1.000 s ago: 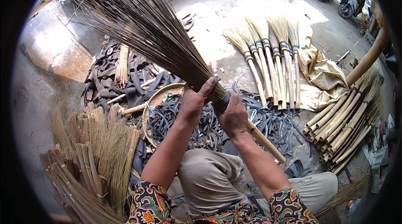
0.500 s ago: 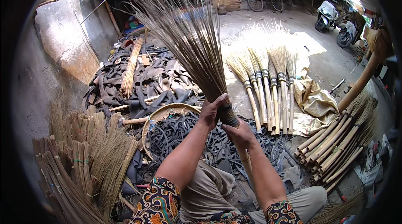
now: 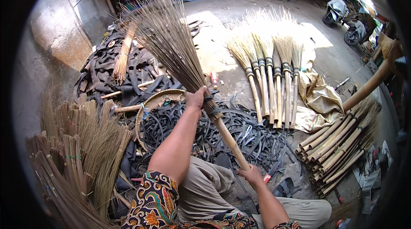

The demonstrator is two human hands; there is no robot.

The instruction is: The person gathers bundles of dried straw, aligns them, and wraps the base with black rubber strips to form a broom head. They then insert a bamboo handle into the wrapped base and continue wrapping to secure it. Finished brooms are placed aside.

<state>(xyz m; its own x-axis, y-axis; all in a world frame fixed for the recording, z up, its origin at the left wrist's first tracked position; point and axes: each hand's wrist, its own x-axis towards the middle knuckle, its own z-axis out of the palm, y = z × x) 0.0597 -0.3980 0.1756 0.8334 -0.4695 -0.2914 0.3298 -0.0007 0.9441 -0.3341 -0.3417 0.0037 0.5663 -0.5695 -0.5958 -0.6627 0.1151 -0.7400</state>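
Steadying the broom (image 3: 191, 72) aslant over the strips (image 3: 165, 128) seemed best done from two well-parted points: the left hand (image 3: 195, 99) gripped the bristles (image 3: 170, 42) low, beside the bands (image 3: 215, 113), while the right hand (image 3: 252, 174) wrapped the handle (image 3: 230, 141), likely limiting twist.

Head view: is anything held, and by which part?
A broom: the left hand grips the base of its bristles, the right hand the lower end of its handle.
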